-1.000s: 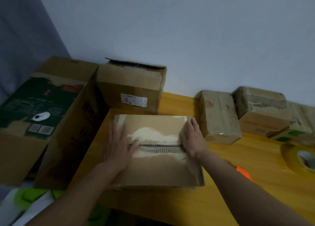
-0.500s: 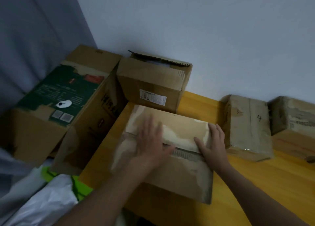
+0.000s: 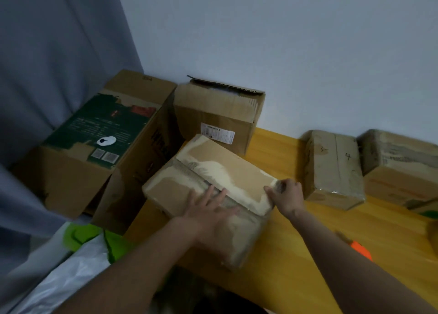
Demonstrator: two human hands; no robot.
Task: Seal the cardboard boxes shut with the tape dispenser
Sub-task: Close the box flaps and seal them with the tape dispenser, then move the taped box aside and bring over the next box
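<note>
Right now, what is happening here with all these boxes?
A person is closing a cardboard box on the yellow table. The left hand presses flat on its top, and the right hand grips the far flap's corner. The flaps are not taped yet. Other boxes stand around.

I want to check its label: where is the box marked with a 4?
In the head view, the box marked 4 sits on the table by the wall, right of the right hand.
</note>
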